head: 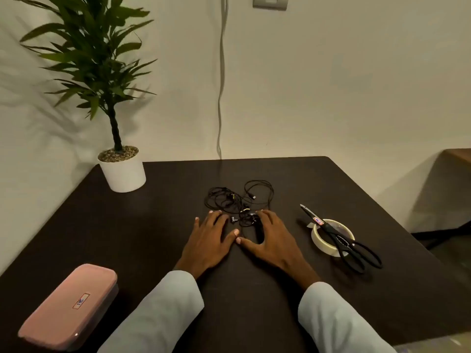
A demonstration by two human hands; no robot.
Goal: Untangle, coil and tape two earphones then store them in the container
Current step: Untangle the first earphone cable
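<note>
Both hands (pixel 207 240) flat beside tangled earphones (pixel 238 202) (mid-table (pixel 153 225)).

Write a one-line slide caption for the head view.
Both hands, left hand and right hand, rest by tangled earphones; scissors lie across tape roll.

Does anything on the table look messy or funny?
Yes. The earphones lie in one knotted heap just beyond both hands. Also, the scissors are resting across the tape roll, not flat on the table.
</note>
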